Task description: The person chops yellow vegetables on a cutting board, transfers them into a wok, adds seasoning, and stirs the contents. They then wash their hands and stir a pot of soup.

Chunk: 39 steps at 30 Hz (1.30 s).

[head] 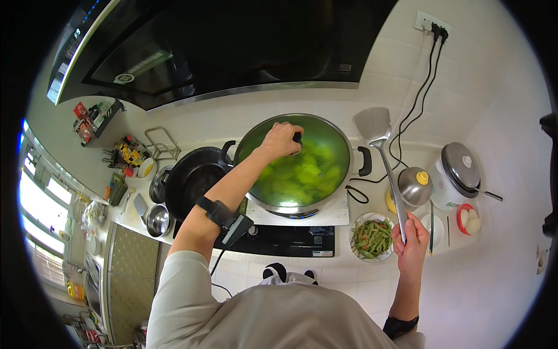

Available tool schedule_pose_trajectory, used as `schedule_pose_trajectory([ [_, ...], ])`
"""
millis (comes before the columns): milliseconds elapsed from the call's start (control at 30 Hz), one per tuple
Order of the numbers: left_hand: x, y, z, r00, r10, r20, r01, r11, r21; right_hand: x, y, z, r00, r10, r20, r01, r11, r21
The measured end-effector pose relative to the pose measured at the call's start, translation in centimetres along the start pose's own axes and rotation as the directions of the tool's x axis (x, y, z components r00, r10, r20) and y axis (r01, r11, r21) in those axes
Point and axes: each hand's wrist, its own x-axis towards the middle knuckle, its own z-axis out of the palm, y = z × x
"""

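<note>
My left hand [283, 140] grips the dark knob [297, 138] of a glass lid [329, 144], which sits over a wide metal pot [301, 210] with black side handles. Through the fogged glass, bright green leafy vegetables [305, 170] show. Over to the right, my right hand [409, 237] is closed around the handle of a metal wok spatula [375, 124], its broad blade pointing up and away from me. Just left of that hand lies a plate of sliced green beans or similar stir-fried vegetables [372, 237] with red bits.
A black wok [196, 179] stands left of the pot, beside steel bowls [158, 220]. On the right are a metal dome with a yellow knob [414, 185], a rice cooker [462, 170], a red basket of eggs [470, 220] and black cables [420, 100]. The range hood [244, 43] overhangs the stove.
</note>
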Motion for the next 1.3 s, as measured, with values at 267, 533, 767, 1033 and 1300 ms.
schedule_pose_trajectory([
  [267,-3.9,1.3,-0.9,0.993,-0.05,-0.102,0.059,0.994,0.089,0.4,1.6,3.4,0.998,-0.002,0.056,0.004,1.0,-0.031],
  [533,-25.3,-9.0,-2.9,0.862,-0.119,-0.492,-0.044,0.951,-0.307,-2.0,5.0,14.8,0.802,0.149,0.578,-0.086,0.987,-0.136],
  [767,-52.6,-20.3,-4.5,0.265,-0.956,0.123,0.025,-0.121,-0.992,-7.4,14.9,33.2,0.407,0.404,0.819,-0.275,0.909,-0.312],
  [1033,-70.5,-26.3,-9.1,0.354,-0.93,0.098,-0.815,-0.358,-0.455,-14.6,34.1,55.5,0.326,0.527,0.785,-0.313,0.844,-0.436],
  [1300,-78.4,-30.1,-11.2,0.294,-0.95,0.102,-0.854,-0.309,-0.418,-15.9,42.8,63.4,0.349,0.618,0.704,-0.375,0.781,-0.5],
])
